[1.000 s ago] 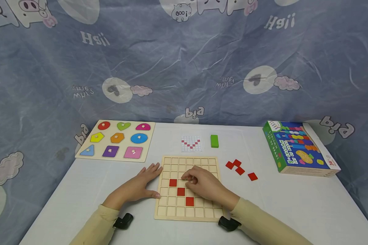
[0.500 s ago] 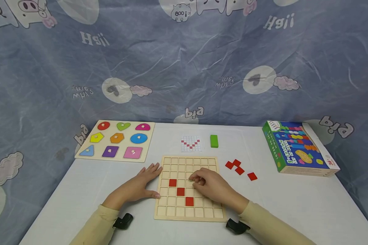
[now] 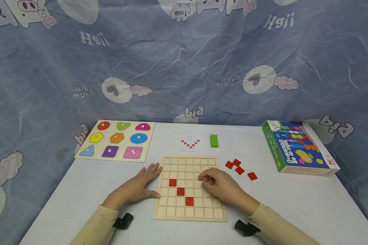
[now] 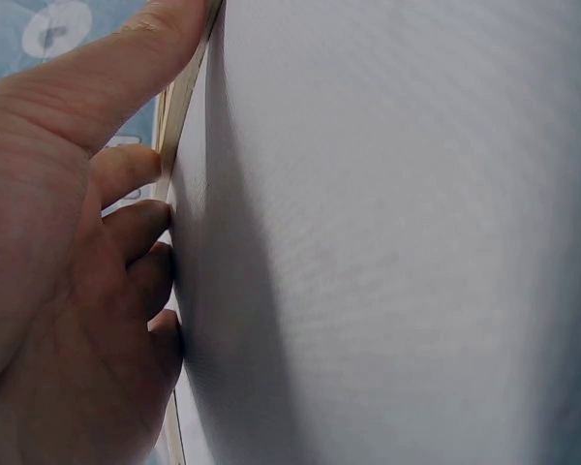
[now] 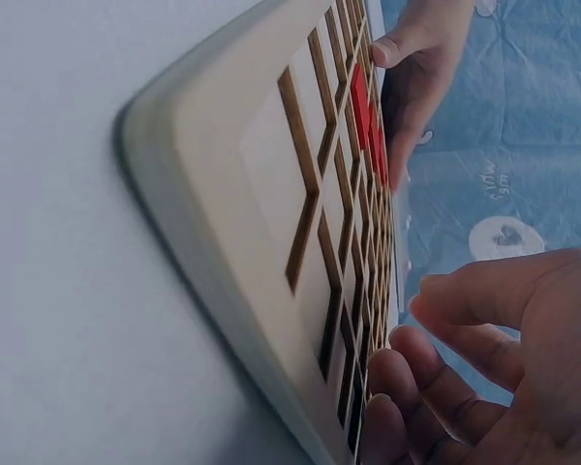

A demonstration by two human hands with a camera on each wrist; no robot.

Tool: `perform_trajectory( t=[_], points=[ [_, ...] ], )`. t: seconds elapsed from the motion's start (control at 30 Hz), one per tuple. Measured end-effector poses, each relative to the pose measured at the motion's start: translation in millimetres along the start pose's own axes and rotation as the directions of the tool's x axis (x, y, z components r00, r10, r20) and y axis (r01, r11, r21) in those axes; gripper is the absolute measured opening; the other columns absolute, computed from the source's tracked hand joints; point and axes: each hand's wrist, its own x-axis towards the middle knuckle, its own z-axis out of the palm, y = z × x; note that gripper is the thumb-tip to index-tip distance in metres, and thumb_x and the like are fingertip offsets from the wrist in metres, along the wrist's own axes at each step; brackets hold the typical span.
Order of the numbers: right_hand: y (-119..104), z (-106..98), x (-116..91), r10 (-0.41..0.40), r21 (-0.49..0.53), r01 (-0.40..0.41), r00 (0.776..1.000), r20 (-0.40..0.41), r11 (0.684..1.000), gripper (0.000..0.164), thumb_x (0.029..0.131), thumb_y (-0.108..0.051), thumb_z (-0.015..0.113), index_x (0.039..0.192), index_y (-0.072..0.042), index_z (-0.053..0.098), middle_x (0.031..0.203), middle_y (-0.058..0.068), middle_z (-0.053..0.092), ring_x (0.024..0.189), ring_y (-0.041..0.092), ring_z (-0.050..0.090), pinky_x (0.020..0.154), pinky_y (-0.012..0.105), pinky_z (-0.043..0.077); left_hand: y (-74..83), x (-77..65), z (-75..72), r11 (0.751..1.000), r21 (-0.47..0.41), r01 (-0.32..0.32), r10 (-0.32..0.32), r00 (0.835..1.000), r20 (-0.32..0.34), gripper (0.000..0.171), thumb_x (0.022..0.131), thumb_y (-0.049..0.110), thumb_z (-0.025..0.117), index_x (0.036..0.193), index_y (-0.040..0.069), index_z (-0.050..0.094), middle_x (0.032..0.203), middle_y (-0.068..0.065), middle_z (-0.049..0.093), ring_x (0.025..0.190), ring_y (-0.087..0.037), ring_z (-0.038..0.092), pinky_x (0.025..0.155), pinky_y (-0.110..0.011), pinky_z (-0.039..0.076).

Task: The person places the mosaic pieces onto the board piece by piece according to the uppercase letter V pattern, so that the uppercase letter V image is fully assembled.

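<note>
A square wooden grid board (image 3: 180, 213) lies on the table with three red square tiles in a diagonal line of its cells; the lowest red tile (image 3: 189, 201) is nearest the front edge. My left hand (image 3: 138, 186) rests at the board's left edge, its thumb and fingertips against the rim. Over the right half of the board hovers my right hand (image 3: 218, 183), fingers loosely bent. In the right wrist view nothing shows between the thumb and fingers of this right hand (image 5: 494, 358). Right of the board lie several loose red tiles (image 3: 240, 170).
Behind the board are a small pattern card (image 3: 191, 143) with a red V on a grid and a green block (image 3: 214, 141). A shape puzzle board (image 3: 119, 146) stands back left, a colourful game box (image 3: 300, 148) back right. A patterned cloth hangs behind.
My right hand has slid rightward across the board, away from the red tiles in the cells. The left hand stays at the board's edge, and the tiles have not moved.
</note>
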Motion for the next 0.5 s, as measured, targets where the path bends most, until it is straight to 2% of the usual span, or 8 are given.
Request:
perform_trajectory(
  t=[0.27, 0.5],
  points=[
    [10.8, -8.7, -5.2, 0.037, 0.0, -0.037, 0.999, -0.022, 0.999, 0.017, 0.092, -0.014, 0.074, 0.108, -0.02, 0.074, 0.088, -0.014, 0.059, 0.078, 0.006, 0.055, 0.07, 0.022, 0.051, -0.6, -0.7, 0.3, 1.0, 0.0, 0.004, -0.004, 1.0, -0.003, 0.105, 0.076, 0.053, 0.084, 0.16, 0.012, 0.034, 0.169, -0.009, 0.021, 0.156, -0.032, 0.012, 0.127, -0.051, 0.009],
    [24.9, -20.1, -9.1, 0.066, -0.036, -0.069, 0.994, -0.085, 0.997, 0.019, 0.091, -0.011, 0.074, 0.108, -0.018, 0.075, 0.087, -0.013, 0.059, 0.078, 0.006, 0.055, 0.067, 0.023, 0.049, 0.3, 0.0, 0.1, 1.0, 0.001, 0.004, -0.004, 1.0, 0.002, 0.105, 0.077, 0.053, 0.083, 0.16, 0.012, 0.033, 0.169, -0.009, 0.02, 0.156, -0.032, 0.012, 0.127, -0.051, 0.008]
  ],
)
